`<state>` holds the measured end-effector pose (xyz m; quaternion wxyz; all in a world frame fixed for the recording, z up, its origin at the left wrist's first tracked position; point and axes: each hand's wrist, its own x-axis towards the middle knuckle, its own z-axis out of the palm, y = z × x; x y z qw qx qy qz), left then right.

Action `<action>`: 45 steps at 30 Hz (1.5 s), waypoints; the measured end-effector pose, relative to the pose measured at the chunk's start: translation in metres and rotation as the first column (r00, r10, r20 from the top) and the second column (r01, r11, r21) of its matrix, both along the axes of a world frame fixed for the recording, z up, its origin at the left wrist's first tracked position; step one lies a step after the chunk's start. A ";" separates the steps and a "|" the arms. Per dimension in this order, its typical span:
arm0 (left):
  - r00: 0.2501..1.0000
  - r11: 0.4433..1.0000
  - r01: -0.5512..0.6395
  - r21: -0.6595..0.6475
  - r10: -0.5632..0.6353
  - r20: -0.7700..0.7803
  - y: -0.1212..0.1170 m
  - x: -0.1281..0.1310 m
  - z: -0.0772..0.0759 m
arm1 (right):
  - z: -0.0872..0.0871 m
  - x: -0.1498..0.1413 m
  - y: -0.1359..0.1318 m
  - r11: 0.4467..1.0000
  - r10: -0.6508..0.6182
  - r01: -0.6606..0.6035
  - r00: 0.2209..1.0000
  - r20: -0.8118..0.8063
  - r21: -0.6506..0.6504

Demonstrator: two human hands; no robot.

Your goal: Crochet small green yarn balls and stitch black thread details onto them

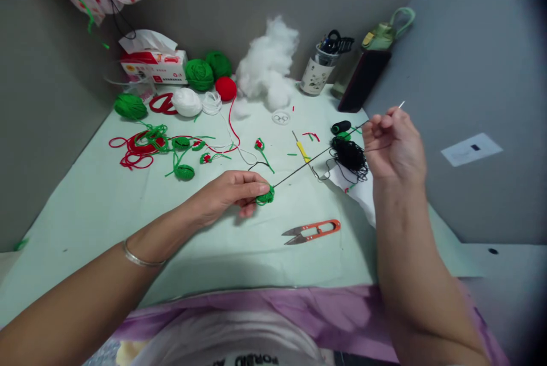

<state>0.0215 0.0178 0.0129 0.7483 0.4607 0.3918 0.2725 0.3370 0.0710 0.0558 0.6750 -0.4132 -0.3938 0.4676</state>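
Green piece (265,197) tight between left fingers (256,188), black thread (301,166) diagonally up to right fingers (387,121) closed round needle (401,105)

The green piece (265,197) looks matt (rough, looped yarn).

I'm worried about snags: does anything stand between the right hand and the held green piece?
Nothing visible blocks the way from the right hand to the held green piece; the black thread runs straight between them. The black yarn bundle lies near the thread's upper stretch; whether they touch is unclear.
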 end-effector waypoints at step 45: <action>0.985 0.977 -0.139 0.160 0.121 0.121 0.008 -0.011 -0.001 | -0.014 -0.085 -0.054 0.848 0.021 -0.450 0.556 0.831 0.279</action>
